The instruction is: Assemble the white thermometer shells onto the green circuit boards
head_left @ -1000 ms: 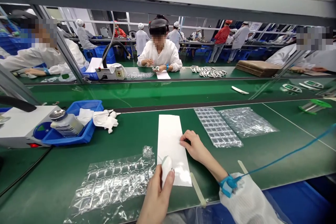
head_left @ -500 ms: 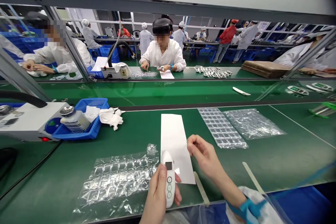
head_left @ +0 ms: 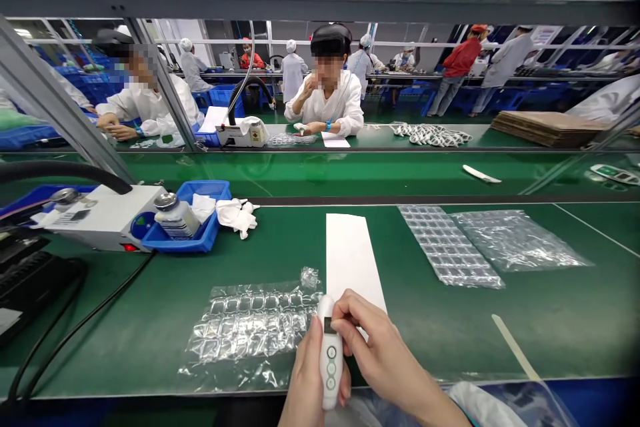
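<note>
A white handheld device (head_left: 330, 369) with a small dark screen and a column of three round buttons stands nearly upright in my left hand (head_left: 306, 367), fingers wrapped around its sides. Thumb and forefinger of my right hand (head_left: 373, 343) are pinched together at the screen's right edge; whatever lies between them is too small or hidden to make out. Behind both hands lies a sheet of white paper (head_left: 350, 247), partly covered. Left of the device, a clear plastic sheet with rows of square outlines (head_left: 245, 327) rests on the green bench, with a crumpled bit of clear film (head_left: 309, 277) at its corner.
On the left stand a white box with a hose (head_left: 110, 213) and a blue tray (head_left: 200, 243) holding a bottle (head_left: 175, 217). Clear plastic sheets (head_left: 450, 243) lie at right. Beyond runs a green conveyor (head_left: 325, 173) with a white part (head_left: 481, 174); co-workers sit opposite.
My right hand has moved left and down onto the device's screen area. The device stays in my left hand. The view has shifted left, and the person opposite has raised one hand.
</note>
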Available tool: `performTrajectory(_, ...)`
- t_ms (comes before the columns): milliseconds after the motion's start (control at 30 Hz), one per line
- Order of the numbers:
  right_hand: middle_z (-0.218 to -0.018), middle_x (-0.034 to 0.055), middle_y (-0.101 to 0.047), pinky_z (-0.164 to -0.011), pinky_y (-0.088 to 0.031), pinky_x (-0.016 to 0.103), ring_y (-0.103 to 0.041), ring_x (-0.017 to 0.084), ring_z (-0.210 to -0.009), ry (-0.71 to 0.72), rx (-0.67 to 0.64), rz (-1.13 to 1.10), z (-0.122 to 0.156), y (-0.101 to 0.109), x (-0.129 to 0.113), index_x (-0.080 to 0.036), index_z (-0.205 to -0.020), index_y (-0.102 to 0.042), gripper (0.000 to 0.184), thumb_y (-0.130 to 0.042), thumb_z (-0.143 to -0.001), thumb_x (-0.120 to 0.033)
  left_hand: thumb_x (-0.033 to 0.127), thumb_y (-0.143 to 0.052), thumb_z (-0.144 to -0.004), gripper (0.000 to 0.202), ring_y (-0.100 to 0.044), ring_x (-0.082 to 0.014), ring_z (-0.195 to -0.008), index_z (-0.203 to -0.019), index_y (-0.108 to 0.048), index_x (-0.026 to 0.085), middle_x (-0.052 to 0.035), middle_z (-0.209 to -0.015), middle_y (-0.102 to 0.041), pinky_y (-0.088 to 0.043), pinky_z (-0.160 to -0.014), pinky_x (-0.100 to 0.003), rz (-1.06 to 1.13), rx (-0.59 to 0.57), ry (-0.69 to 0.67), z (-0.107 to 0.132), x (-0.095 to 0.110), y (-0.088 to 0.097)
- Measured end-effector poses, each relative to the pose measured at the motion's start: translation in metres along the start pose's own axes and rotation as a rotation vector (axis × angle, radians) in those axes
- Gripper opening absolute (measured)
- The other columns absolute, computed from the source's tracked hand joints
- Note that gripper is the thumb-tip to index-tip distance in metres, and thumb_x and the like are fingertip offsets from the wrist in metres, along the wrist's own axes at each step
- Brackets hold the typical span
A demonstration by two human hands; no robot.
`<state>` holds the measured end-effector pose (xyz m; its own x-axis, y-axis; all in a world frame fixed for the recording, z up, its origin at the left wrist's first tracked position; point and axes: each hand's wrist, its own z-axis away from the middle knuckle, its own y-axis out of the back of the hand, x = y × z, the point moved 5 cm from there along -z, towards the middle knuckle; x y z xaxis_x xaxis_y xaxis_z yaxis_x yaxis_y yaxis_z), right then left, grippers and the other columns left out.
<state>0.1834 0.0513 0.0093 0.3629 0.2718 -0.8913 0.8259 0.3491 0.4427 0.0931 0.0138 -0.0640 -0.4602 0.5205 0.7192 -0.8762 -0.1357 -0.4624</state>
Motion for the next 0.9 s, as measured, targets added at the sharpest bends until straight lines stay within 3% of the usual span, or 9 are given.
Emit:
performTrajectory(267, -0.081, -0.0005, -0.049, -0.065, -0.04, 0.026, -0.051, 0.013, -0.071, -0.022, 0.006, -0.012, 0.0, -0.002, 0.004, -0.021, -0.082, -0.046, 0.018, -0.037, -0.097, -0.019, 0.072, -0.04, -0.08, 0.063, -0.039, -0.0097, -0.032, -0.069, -0.061, 0.013, 0.0018, -0.034, -0.048, -0.026, -0.038, -0.021, 0.0, 0.0, 0.022, 0.002, -0.003, 0.001)
performTrajectory(567, -0.082, -0.0003, -0.05, -0.065, -0.04, 0.025, -0.051, 0.013, -0.071, -0.008, 0.018, 0.025, 0.004, -0.003, 0.002, -0.021, -0.084, -0.047, 0.017, -0.037, -0.098, -0.02, 0.079, -0.035, -0.076, 0.069, -0.037, -0.0108, -0.032, -0.069, -0.061, 0.016, 0.0026, -0.033, -0.047, -0.025, -0.039, -0.023, -0.061, 0.001, 0.023, 0.004, -0.001, 0.001)
performTrajectory(700, -0.084, 0.0004, -0.052, -0.065, -0.041, 0.025, -0.053, 0.013, -0.072, -0.008, 0.034, 0.034, 0.007, -0.004, 0.001, -0.021, -0.084, -0.049, 0.016, -0.039, -0.097, -0.022, 0.077, -0.035, -0.078, 0.067, -0.042, -0.0112, -0.038, -0.079, -0.063, 0.016, 0.0031, -0.039, -0.048, -0.033, -0.044, -0.023, -0.147, 0.043, -0.002, 0.012, 0.004, 0.001)
performTrajectory(833, -0.072, -0.0019, -0.053, -0.055, -0.042, 0.022, -0.054, 0.011, -0.059, -0.128, 0.041, -0.164, 0.009, -0.011, 0.013, -0.021, -0.085, -0.048, 0.017, -0.043, -0.097, -0.032, 0.073, -0.053, -0.073, 0.06, -0.038, -0.01, -0.035, -0.096, -0.062, 0.019, 0.008, -0.039, -0.042, -0.03, -0.038, -0.021, -0.231, 0.043, -0.081, 0.014, 0.008, 0.0)
performTrajectory(900, -0.061, -0.0053, -0.048, -0.047, -0.039, 0.021, -0.049, 0.01, -0.049, -0.195, 0.035, -0.294, 0.01, -0.016, 0.018, -0.022, -0.088, -0.047, 0.018, -0.042, -0.097, -0.036, 0.072, -0.048, -0.077, 0.059, -0.039, -0.0109, -0.032, -0.097, -0.063, 0.018, 0.0065, -0.038, -0.045, -0.029, -0.034, -0.021, -0.337, 0.105, -0.125, 0.015, 0.01, 0.005)
